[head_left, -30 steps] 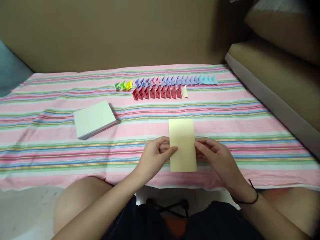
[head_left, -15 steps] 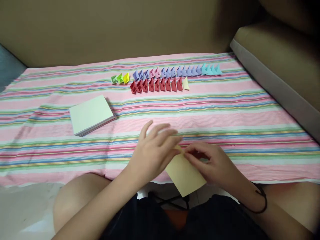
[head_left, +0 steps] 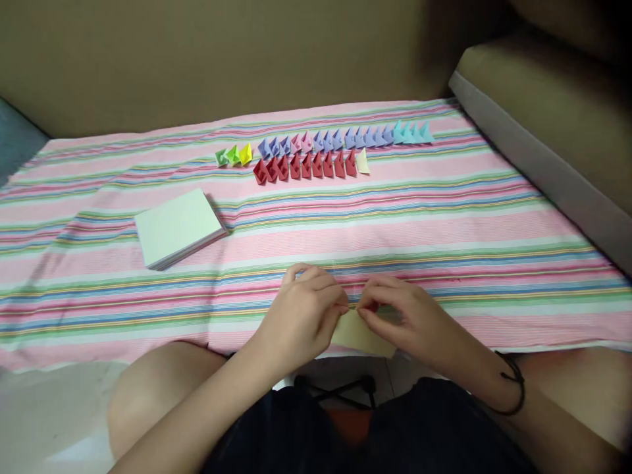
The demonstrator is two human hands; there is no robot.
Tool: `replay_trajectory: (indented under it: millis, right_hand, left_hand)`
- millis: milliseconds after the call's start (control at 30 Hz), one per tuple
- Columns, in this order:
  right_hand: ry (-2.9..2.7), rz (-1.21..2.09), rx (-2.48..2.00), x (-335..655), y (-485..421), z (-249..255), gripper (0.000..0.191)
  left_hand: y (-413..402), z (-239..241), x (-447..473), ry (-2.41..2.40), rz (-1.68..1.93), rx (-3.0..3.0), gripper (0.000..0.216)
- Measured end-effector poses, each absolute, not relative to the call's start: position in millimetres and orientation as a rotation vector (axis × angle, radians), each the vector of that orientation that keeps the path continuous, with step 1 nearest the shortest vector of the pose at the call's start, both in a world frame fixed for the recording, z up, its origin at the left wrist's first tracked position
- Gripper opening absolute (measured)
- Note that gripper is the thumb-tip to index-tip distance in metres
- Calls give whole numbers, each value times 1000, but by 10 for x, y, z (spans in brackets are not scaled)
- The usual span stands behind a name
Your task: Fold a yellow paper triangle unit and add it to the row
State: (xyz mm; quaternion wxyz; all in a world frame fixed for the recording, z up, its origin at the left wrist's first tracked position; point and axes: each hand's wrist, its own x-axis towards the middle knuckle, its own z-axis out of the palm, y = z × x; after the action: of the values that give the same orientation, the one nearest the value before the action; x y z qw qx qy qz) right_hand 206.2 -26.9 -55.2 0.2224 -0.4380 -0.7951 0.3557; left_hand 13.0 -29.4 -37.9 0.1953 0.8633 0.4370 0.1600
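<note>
A pale yellow sheet of paper [head_left: 363,334] is held at its far edge between my two hands, near the front edge of the cloth. My left hand [head_left: 309,313] pinches that edge with thumb and fingers, the other fingers curled. Close beside it, my right hand [head_left: 402,313] pinches the same edge with thumb and forefinger. Part of the sheet is hidden behind the hands.
Striped cloth [head_left: 424,224] covers the seat in front of me. Farther back stand rows of folded paper pieces, red [head_left: 306,166], purple [head_left: 326,141], light blue [head_left: 413,133] and green [head_left: 234,156]. A paper stack [head_left: 178,224] lies left. A cushioned armrest [head_left: 543,131] borders the right.
My left hand's raised fingers have curled in and come down on the paper's edge. The sheet has tilted, so less of it shows. The view has shifted slightly.
</note>
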Motion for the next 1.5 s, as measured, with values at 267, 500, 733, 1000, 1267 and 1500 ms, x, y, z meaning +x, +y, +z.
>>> replay_trajectory:
  millis: [267, 500, 733, 1000, 1267, 1500]
  right_hand:
    - [-2140, 975, -1326, 2516, -156, -525, 17]
    - [-2055, 954, -1307, 2419, -179, -476, 17]
    - [-2155, 1022, -1295, 2080, -298, -545, 20]
    - [-2156, 1001, -1264, 2139, -316, -534, 17]
    - [-2062, 736, -1432, 2518, -176, -508, 15]
    - [-2186, -61, -974, 2360, -279, -703, 30]
  left_hand:
    - [-191, -311, -81, 1325, 561, 2215, 15]
    - [-182, -334, -33, 1281, 526, 2070, 16]
    - [-222, -408, 97, 1178, 496, 2233, 13]
    - [-220, -363, 92, 1164, 458, 2128, 21]
    - [-23, -332, -323, 1557, 523, 2273, 16]
    - [-181, -323, -156, 1634, 1131, 2436, 21]
